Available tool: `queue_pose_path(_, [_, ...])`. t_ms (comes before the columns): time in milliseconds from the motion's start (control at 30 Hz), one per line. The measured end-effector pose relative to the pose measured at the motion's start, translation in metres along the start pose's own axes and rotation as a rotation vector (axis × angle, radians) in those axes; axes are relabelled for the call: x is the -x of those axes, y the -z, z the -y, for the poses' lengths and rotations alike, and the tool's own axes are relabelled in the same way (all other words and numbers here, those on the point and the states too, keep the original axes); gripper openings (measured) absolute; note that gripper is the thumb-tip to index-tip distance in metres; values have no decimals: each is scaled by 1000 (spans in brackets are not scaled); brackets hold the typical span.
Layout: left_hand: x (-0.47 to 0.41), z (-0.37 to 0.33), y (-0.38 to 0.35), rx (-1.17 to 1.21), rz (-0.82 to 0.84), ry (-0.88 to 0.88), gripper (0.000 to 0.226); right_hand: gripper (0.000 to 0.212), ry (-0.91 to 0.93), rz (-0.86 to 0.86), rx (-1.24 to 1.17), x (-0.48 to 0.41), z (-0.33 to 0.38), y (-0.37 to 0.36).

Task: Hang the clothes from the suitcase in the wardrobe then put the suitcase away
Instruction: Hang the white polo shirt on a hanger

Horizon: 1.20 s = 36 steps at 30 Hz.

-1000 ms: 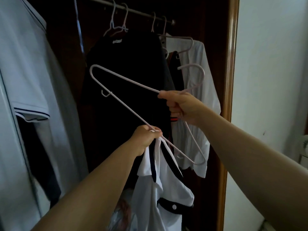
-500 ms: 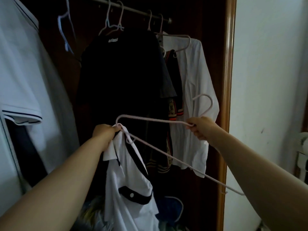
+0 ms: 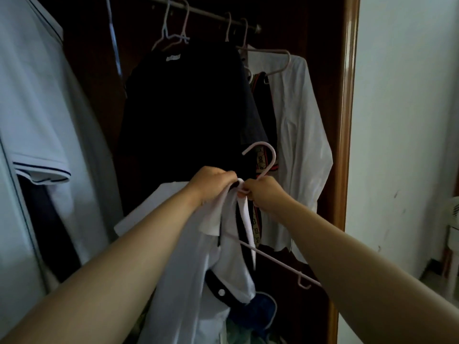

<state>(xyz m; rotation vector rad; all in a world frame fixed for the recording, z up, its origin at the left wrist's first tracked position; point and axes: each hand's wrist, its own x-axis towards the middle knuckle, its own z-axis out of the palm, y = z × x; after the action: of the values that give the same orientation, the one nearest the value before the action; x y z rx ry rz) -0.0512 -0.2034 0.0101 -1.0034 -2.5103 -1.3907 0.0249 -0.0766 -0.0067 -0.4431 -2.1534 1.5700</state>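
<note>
A white shirt with black trim (image 3: 196,264) hangs from my hands in front of the open wardrobe. My left hand (image 3: 211,181) grips its collar. My right hand (image 3: 264,193) is closed on the neck of a pale pink hanger (image 3: 267,160), whose hook points up. One hanger arm is inside the shirt; the other arm slopes down to the right, bare. The two hands almost touch. The suitcase is not in view.
The wardrobe rail (image 3: 208,14) carries a black garment (image 3: 183,108), a patterned dark item and a white shirt (image 3: 298,145). A pale shirt (image 3: 42,115) hangs at the left. The wooden door frame (image 3: 347,120) and a white wall stand right. Clothes lie piled on the wardrobe floor.
My left hand pulled the shirt collar rightward along the hanger until it met my right hand. The hanger turned from tilted to hook-up, and one arm went inside the shirt.
</note>
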Motion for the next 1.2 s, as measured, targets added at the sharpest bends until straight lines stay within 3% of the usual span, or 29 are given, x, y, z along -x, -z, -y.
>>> queue_pose_path(100, [-1, 9, 12, -198, -2, -35, 45, 21, 34, -59, -50, -3, 0, 2])
queue_pose_path(233, [7, 30, 19, -175, 70, -145, 21, 24, 128, -126, -128, -4, -3, 10])
queue_pose_path(367, [4, 45, 17, -186, -82, -100, 23, 31, 272, -309, 165, -5, -14, 20])
queue_pose_path(467, [4, 43, 26, -202, -159, -43, 25, 28, 278, -397, 192, -6, -24, 37])
queue_pose_path(667, [0, 34, 40, -178, -212, -45, 35, 24, 19, 20, 315, 5, -46, 53])
queue_pose_path(767, [-5, 27, 42, -132, -194, -70, 54, 15, -20, 69, 320, 4, -50, 42])
queue_pose_path(800, [-5, 24, 42, -115, -197, -82, 56, 18, 187, 22, 374, 5, -54, 39])
queue_pose_path(867, [-4, 20, 44, -75, -196, -103, 51, 26, -25, 40, 238, 9, -57, 26])
queue_pose_path(1000, [-2, 21, 49, 29, -187, -146, 23, 26, 57, 25, 272, -11, -81, 6])
queue_pose_path(1200, [9, 21, 59, 139, -174, -187, 18, 33, 63, 196, 186, -10, -79, -27])
